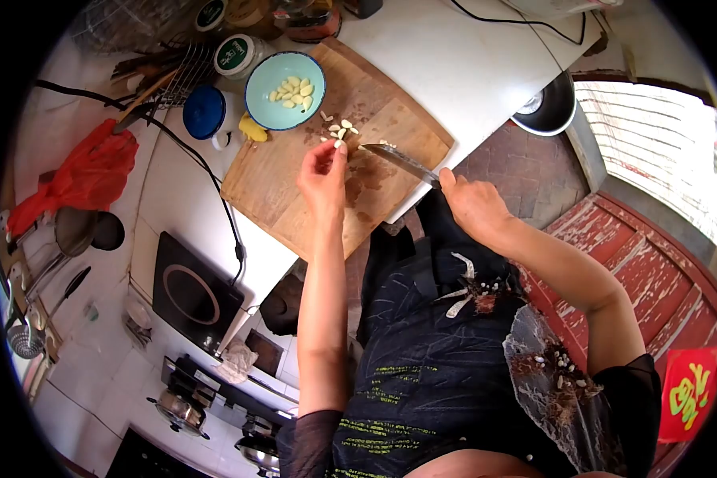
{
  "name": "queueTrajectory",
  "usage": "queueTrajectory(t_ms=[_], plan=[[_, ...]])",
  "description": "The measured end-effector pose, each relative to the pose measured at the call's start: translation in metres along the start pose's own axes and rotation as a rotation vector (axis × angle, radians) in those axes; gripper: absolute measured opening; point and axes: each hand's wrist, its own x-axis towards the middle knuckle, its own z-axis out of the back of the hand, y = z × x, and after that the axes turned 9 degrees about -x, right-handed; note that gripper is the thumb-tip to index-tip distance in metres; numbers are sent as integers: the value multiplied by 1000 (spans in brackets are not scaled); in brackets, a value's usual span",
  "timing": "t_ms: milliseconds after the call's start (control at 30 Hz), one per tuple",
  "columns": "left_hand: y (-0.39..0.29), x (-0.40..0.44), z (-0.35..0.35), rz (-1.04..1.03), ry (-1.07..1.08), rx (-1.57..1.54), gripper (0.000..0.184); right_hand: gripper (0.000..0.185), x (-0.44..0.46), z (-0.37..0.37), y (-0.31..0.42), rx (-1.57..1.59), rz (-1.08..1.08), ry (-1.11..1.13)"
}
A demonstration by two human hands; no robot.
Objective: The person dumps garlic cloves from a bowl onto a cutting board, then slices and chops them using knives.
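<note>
My left hand point(323, 177) is over the wooden cutting board point(275, 195), its thumb and fingertips pinched on a small pale garlic clove point(340, 144). My right hand point(476, 209) is closed round the handle of a kitchen knife point(406, 164). The blade lies across the board's right part, its tip pointing toward my left hand. Several garlic pieces point(343, 127) are on the board just beyond my left fingertips, and small chopped bits point(386, 144) lie by the blade. A light-blue bowl point(261, 78) with several peeled cloves point(296, 88) stands at the board's far left corner.
Beside the bowl are a yellow lump point(252, 128), a blue-lidded mug point(205, 111) and a jar with a green label point(235, 56). An induction cooktop point(195, 291) with a black cable sits at left. A dark pot point(561, 103) stands beyond the counter's right edge.
</note>
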Motion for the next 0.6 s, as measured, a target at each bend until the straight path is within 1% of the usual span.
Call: queueTrajectory(t_ms=[33, 100, 133, 200, 400, 533, 600], plan=[[1, -6, 0, 0, 1, 0, 20, 21, 0, 0, 0, 4, -5, 0], [2, -15, 0, 30, 77, -347, 22, 21, 0, 0, 0, 8, -10, 2], [2, -17, 2, 31, 77, -348, 22, 21, 0, 0, 0, 1, -10, 2], [1, -18, 6, 148, 182, -692, 28, 20, 0, 0, 0, -6, -6, 1], [-1, -23, 13, 180, 261, -859, 30, 20, 1, 1, 0, -12, -2, 14], [-4, -26, 18, 228, 242, -895, 32, 20, 1, 2, 0, -18, 0, 10], [-1, -26, 21, 312, 267, -1059, 33, 20, 1, 1, 0, -18, -1, 20]])
